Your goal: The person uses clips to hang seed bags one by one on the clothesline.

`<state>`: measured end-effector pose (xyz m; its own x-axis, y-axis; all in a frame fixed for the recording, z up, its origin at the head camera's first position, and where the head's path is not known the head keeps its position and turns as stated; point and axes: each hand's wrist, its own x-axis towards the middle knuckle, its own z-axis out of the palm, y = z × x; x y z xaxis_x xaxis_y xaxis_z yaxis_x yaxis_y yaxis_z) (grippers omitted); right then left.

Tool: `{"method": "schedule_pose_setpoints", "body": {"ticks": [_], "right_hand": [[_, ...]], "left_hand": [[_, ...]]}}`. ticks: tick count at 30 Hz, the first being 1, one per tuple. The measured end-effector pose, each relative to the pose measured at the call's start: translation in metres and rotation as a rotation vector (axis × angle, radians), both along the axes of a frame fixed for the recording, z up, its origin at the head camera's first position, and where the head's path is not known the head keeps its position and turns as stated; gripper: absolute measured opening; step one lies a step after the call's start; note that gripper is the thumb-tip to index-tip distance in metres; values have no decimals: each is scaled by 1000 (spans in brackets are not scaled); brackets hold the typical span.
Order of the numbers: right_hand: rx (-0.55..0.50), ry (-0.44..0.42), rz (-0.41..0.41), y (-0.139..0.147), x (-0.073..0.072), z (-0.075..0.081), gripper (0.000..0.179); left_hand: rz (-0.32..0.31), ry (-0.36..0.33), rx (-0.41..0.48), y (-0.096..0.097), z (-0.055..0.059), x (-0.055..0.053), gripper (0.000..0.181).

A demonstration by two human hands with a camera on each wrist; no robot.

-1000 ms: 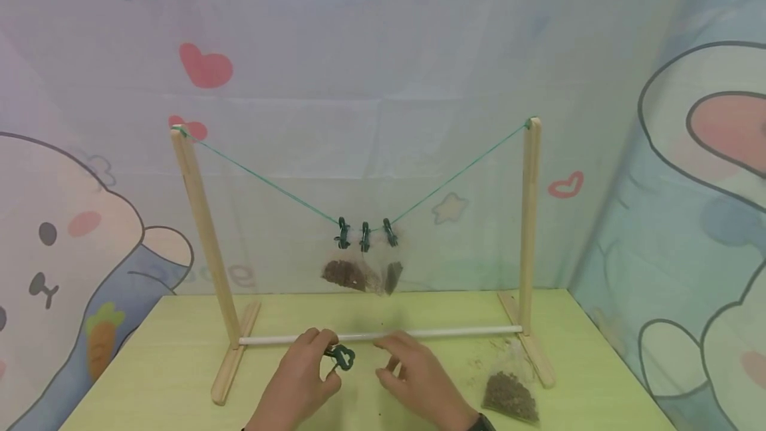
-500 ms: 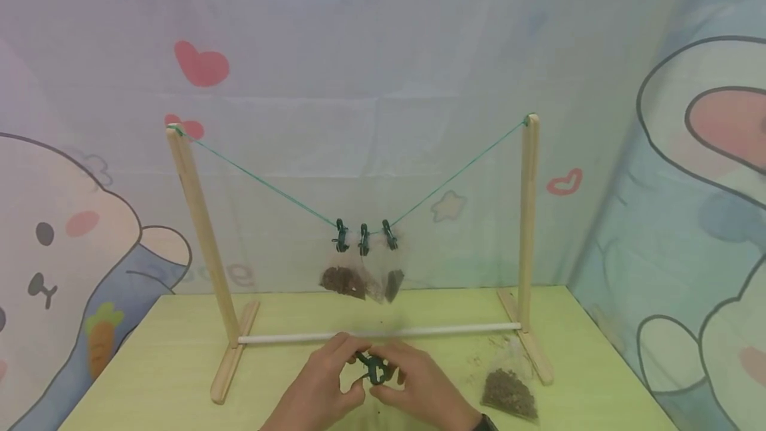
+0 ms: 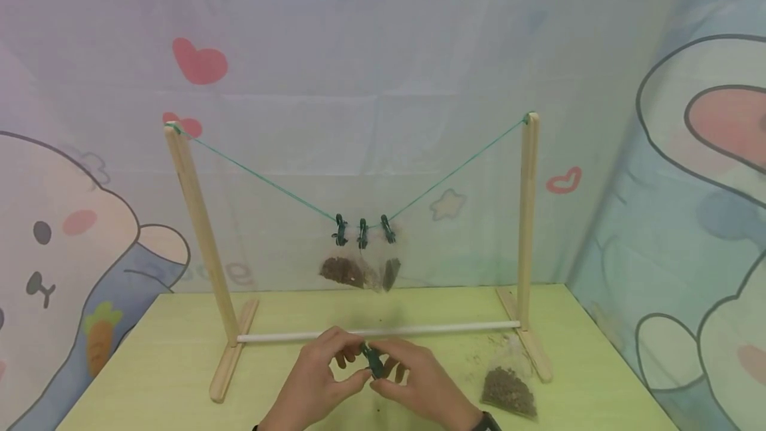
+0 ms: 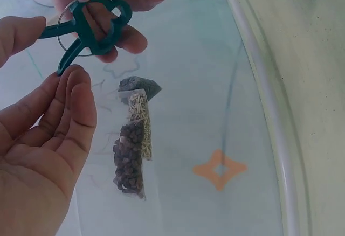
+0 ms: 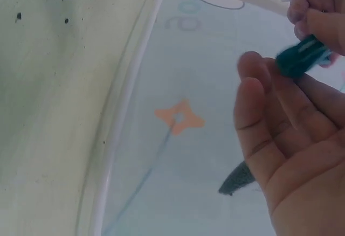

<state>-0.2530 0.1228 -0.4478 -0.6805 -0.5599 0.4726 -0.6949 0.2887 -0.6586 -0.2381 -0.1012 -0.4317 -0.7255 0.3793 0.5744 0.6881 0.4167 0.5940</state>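
Observation:
Close above the table, a dark green plastic spring clip (image 3: pixel 373 360) is held between both hands. My left hand (image 3: pixel 317 378) pinches its two handles between thumb and fingers, as the left wrist view shows. At the clip's rounded end, my right hand (image 3: pixel 419 378) holds it between thumb and fingers. The clip (image 4: pixel 83 28) has a thin metal ring around its middle. Beyond the hands, several similar clips (image 3: pixel 362 233) hang on a green string (image 3: pixel 263 179). Small clear bags hang under them, one with brown chunks (image 3: pixel 342 271), one with pale pellets (image 4: pixel 139 106), one with dark grains (image 3: pixel 391 273).
The string spans two wooden posts (image 3: pixel 200 225) (image 3: pixel 529 218) joined low down by a white rod (image 3: pixel 443 330). A clear bag of brown granules (image 3: pixel 509 391) lies on the yellow-green table (image 3: pixel 574 364) at the right, near crumbs. A printed cloth (image 3: pixel 383 52) hangs behind.
My right hand has come left to the clip and taken hold of its rounded end. The clip has moved right and turned between the hands. The hanging bags have swayed slightly.

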Motion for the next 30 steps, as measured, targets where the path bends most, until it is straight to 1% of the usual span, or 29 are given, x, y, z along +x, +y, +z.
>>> {"method": "schedule_pose_setpoints", "body": {"ticks": [2, 5, 8, 12, 15, 19, 23, 25, 30], "right_hand": [[54, -47, -25, 5, 0, 3, 45], [153, -109, -126, 18, -3, 7, 45], [204, -129, -287, 34, -7, 8, 41], [206, -128, -520, 60, -13, 4, 35], [215, -109, -643, 84, -19, -1, 33], [251, -102, -744, 116, -25, -10, 33], [305, -144, -821, 140, -29, -16, 39], [335, -175, -838, 148, -32, -19, 43], [393, -308, -844, 160, -38, -25, 53]], "left_hand": [[2, 6, 4, 1, 0, 0, 28], [9, 10, -1, 2, 0, -1, 25], [31, 20, -13, 3, 0, -1, 22], [89, 43, -25, 3, -1, -1, 21], [129, 64, -10, 3, 0, 0, 20], [163, 94, 36, 4, 4, 0, 17], [186, 110, 73, 8, 5, -3, 16], [194, 111, 88, 10, 4, -5, 17], [188, 125, 96, 11, 1, -9, 21]]}}
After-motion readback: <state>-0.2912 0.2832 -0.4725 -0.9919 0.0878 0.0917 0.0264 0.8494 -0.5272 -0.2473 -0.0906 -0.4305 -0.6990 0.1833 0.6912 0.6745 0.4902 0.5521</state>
